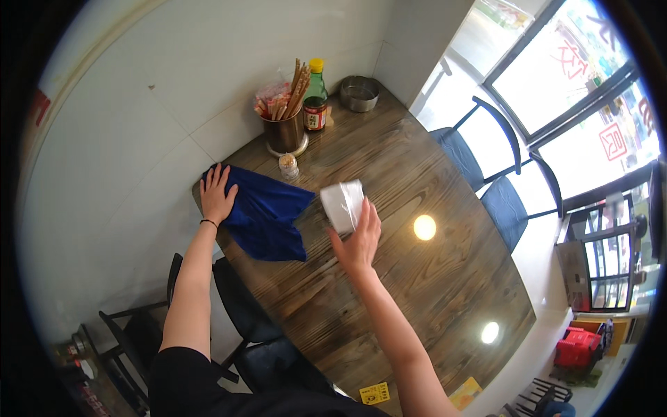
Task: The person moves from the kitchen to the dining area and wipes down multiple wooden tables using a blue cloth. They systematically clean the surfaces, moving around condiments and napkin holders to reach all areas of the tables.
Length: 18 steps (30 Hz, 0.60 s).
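Note:
My left hand (218, 196) lies flat with fingers stretched on a dark blue cloth (262, 215), at the table's left corner by the wall. My right hand (360, 236) grips a white plastic-wrapped pack of tissues (343, 206) over the wooden table (417, 278), to the right of the cloth. Just beyond the cloth stands a small clear toothpick jar (287, 167). Behind it is a metal canister (283, 133) holding wooden chopsticks and wrapped sticks.
A green bottle with a yellow cap (316, 97) and a round metal ashtray (359, 94) stand along the wall. Dark chairs (467, 156) flank the table's far right side, others (246, 306) the near left. A yellow card (374, 393) lies at the near edge.

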Available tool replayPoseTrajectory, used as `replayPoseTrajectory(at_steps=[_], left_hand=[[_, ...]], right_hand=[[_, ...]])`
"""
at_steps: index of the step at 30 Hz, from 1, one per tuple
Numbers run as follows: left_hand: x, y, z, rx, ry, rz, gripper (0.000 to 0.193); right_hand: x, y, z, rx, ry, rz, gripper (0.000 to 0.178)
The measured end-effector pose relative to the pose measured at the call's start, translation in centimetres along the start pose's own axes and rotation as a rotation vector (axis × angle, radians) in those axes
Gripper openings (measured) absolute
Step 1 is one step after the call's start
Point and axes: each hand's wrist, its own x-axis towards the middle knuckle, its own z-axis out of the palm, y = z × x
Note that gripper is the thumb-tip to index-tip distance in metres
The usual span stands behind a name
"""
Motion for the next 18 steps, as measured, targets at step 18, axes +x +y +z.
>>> replayPoseTrajectory(at_steps=[18], left_hand=[[-19.9, 19.9, 3.6, 0.367, -0.134, 0.017, 0.065]], right_hand=[[-12.0, 2.7, -8.7, 0.152, -0.054, 0.299, 0.08]])
